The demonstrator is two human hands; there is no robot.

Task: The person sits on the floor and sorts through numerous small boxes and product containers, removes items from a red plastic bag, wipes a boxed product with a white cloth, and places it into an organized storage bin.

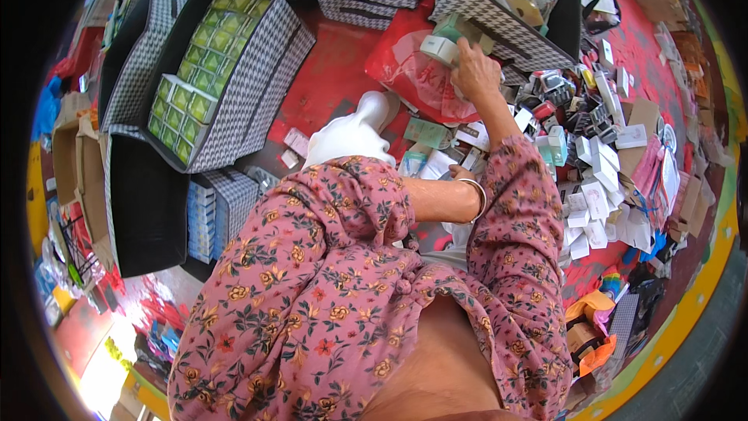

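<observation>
My right hand (477, 72) reaches forward over a red plastic bag (393, 58) with a clear front. Its fingers are closed on the end of a small white box (439, 48), beside pale green boxes (458, 29). My left forearm crosses to the right, with a silver bangle at the wrist. Most of my left hand (461, 174) is hidden by the bent wrist and the right sleeve, close to white and pale green packets (438, 164). How its fingers are set does not show.
Checked fabric bins stand around; one (261, 97) holds rows of green boxes, another (506, 27) mixed packages. Loose white cartons (596, 199) and small dark items (600, 118) lie heaped at right on the red floor (331, 58). My white shoe (347, 136) is at centre.
</observation>
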